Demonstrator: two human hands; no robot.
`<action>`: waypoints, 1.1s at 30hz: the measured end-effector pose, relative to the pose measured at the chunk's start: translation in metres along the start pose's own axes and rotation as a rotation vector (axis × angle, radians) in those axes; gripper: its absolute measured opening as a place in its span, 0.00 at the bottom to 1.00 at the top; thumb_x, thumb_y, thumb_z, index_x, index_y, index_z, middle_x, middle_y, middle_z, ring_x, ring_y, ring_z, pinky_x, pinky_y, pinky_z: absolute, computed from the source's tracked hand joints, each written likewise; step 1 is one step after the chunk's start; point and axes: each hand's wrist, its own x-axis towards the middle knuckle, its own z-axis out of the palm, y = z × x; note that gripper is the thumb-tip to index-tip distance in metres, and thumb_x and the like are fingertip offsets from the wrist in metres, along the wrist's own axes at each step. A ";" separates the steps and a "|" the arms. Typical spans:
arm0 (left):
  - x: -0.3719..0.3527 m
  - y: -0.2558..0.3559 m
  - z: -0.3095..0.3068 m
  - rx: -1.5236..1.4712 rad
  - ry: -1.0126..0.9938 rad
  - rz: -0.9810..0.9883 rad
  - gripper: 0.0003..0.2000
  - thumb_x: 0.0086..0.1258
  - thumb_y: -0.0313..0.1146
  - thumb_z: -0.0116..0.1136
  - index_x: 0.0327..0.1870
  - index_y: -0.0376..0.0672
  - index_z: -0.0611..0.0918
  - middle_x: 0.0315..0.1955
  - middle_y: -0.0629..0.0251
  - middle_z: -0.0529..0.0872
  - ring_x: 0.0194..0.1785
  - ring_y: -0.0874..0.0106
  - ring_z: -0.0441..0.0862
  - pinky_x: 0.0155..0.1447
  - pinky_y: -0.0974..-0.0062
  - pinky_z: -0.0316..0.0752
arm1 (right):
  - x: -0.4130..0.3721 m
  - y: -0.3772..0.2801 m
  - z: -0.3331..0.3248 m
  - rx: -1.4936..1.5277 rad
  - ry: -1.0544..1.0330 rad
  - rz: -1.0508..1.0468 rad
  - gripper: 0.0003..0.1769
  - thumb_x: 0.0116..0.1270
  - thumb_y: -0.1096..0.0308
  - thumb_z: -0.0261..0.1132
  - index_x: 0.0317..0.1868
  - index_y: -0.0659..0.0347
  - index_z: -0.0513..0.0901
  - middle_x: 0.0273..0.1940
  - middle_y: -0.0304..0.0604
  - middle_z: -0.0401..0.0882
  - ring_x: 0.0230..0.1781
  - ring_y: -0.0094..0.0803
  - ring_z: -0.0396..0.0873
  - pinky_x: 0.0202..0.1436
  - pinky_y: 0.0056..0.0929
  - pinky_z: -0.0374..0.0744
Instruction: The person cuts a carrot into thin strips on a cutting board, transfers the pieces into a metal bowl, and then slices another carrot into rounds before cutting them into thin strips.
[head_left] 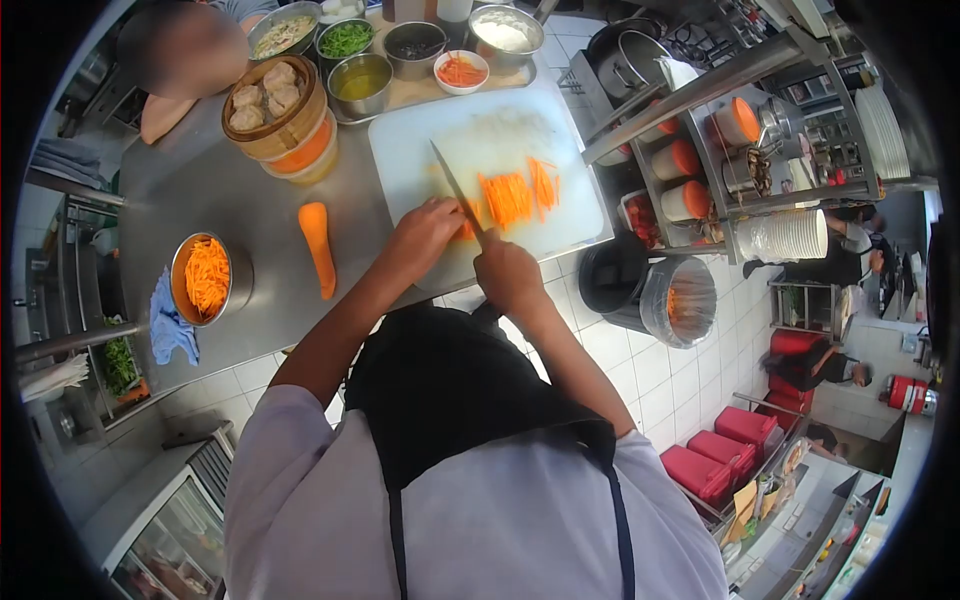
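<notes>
The right hand [510, 275] is clamped around the handle of a knife [452, 178], whose blade points away from the body and slightly left. The left hand [428, 236] is just beside the blade, fingers bent over orange carrot pieces [465, 231]; whether it grips them cannot be told. The hands are near each other, on opposite sides of the blade.

Both work at the near side of a white cutting board [575, 225] on a metal desk [185, 170]. On the board, right of the knife, lies a dense pile of carrot strips [506, 200], with a smaller, looser group [543, 186] farther right.

Left of the board lies a whole carrot [317, 250]. Farther left stands a metal bowl [240, 285] of carrot shreds, beside a blue cloth [172, 325].

Beyond the carrot, a round steamer [268, 145] holds dumplings [282, 90]. Behind the board stands a white bowl [461, 88] of orange-red strips. At far left, another person's arm [165, 116] rests at the desk.
</notes>
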 end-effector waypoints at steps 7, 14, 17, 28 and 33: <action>0.000 0.004 -0.001 -0.011 0.034 0.003 0.10 0.68 0.28 0.59 0.46 0.42 0.88 0.44 0.62 0.85 0.52 0.58 0.84 0.54 0.59 0.82 | 0.006 0.009 0.018 0.005 0.012 -0.011 0.08 0.73 0.69 0.59 0.47 0.65 0.75 0.30 0.58 0.88 0.31 0.54 0.90 0.36 0.51 0.88; 0.004 0.001 -0.009 -0.010 -0.071 -0.011 0.08 0.71 0.30 0.61 0.46 0.41 0.88 0.44 0.61 0.85 0.52 0.58 0.85 0.53 0.60 0.82 | 0.013 0.001 0.024 0.055 0.034 0.022 0.10 0.71 0.69 0.61 0.47 0.67 0.75 0.28 0.59 0.87 0.32 0.56 0.89 0.38 0.53 0.87; 0.002 0.003 -0.006 -0.067 0.040 0.013 0.08 0.71 0.30 0.61 0.46 0.41 0.88 0.44 0.61 0.85 0.52 0.58 0.85 0.53 0.60 0.82 | 0.010 0.004 0.007 0.045 0.026 -0.019 0.09 0.71 0.70 0.60 0.47 0.66 0.75 0.28 0.59 0.87 0.31 0.56 0.89 0.35 0.53 0.86; 0.007 0.001 -0.010 -0.081 0.010 -0.006 0.09 0.68 0.27 0.60 0.44 0.39 0.89 0.44 0.60 0.86 0.52 0.58 0.86 0.55 0.61 0.83 | 0.007 0.000 0.004 0.020 0.012 -0.012 0.07 0.73 0.71 0.59 0.45 0.66 0.75 0.28 0.58 0.87 0.29 0.54 0.90 0.31 0.50 0.87; 0.006 -0.001 -0.013 -0.122 -0.048 -0.036 0.08 0.66 0.26 0.61 0.42 0.38 0.89 0.43 0.60 0.88 0.51 0.58 0.86 0.54 0.61 0.83 | 0.018 0.000 0.022 0.029 0.058 -0.008 0.07 0.72 0.71 0.59 0.46 0.66 0.75 0.30 0.59 0.87 0.30 0.53 0.90 0.32 0.49 0.87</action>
